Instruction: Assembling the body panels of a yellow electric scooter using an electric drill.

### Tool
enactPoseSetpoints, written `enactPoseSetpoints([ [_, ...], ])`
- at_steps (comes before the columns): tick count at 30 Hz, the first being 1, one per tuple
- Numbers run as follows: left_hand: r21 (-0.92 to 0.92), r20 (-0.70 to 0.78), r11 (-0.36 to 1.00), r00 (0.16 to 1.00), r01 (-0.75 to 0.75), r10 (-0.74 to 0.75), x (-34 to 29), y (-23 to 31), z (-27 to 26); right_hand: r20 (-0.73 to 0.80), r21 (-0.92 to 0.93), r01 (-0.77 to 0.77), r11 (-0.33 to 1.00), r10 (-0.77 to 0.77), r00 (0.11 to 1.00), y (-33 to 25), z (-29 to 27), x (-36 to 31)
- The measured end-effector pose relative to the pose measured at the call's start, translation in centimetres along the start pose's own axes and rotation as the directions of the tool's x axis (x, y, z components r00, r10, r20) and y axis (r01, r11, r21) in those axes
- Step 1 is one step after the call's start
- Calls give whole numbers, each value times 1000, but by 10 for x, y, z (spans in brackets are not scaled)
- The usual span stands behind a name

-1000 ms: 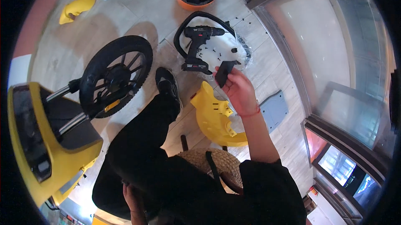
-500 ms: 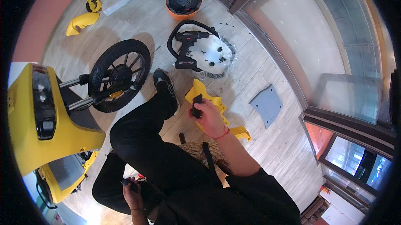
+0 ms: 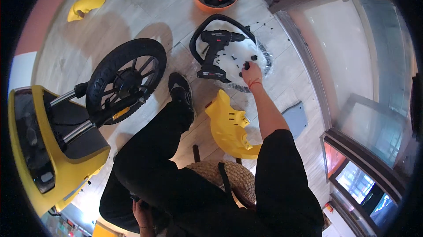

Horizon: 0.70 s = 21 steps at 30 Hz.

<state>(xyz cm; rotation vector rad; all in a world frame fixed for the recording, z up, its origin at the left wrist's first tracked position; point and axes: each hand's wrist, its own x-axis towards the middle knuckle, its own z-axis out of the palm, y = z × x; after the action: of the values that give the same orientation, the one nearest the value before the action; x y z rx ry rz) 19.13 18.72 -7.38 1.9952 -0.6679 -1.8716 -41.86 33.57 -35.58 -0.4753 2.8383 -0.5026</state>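
Note:
My right hand [image 3: 252, 75] reaches out over a white plastic-wrapped piece [image 3: 233, 56], its fingers closed at a small black part [image 3: 246, 65] whose kind I cannot make out. A black power drill [image 3: 216, 52] lies beside the hand, on the white piece and the black ring [image 3: 194, 38] around it. Several small dark bits are scattered there. Low by my lap, my left hand [image 3: 142, 215] is closed around a small dark piece [image 3: 134, 198], mostly hidden against the black trousers. A yellow curved panel [image 3: 227, 127] lies on the floor below my right forearm.
At the left stands a yellow vehicle front [image 3: 75, 166] with a black spoked wheel [image 3: 128, 80]. An orange helmet [image 3: 202, 7] rests upturned at the far side. A grey plate [image 3: 296, 120] lies right of my forearm, near the glass door [image 3: 326, 52]. A woven seat [image 3: 205, 168] is beneath me.
My right hand has moved from above the yellow panel, where it held a dark piece, forward to the white piece. The view has shifted. My left hand has stayed low by my lap.

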Motion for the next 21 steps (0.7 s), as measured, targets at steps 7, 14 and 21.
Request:
enactPoseSetpoints([
  [7, 463, 47, 879, 993, -114, 104, 2, 2, 5, 163, 2, -28, 1000, 27, 986, -16, 35, 43],
  [14, 260, -44, 965, 998, -24, 37, 0, 17, 25, 142, -77, -80, 994, 90, 986, -11, 46, 44],
  [21, 538, 97, 817, 978, -208, 185, 3, 22, 10, 245, 764, -432, 480, 403, 882, -15, -47, 5],
])
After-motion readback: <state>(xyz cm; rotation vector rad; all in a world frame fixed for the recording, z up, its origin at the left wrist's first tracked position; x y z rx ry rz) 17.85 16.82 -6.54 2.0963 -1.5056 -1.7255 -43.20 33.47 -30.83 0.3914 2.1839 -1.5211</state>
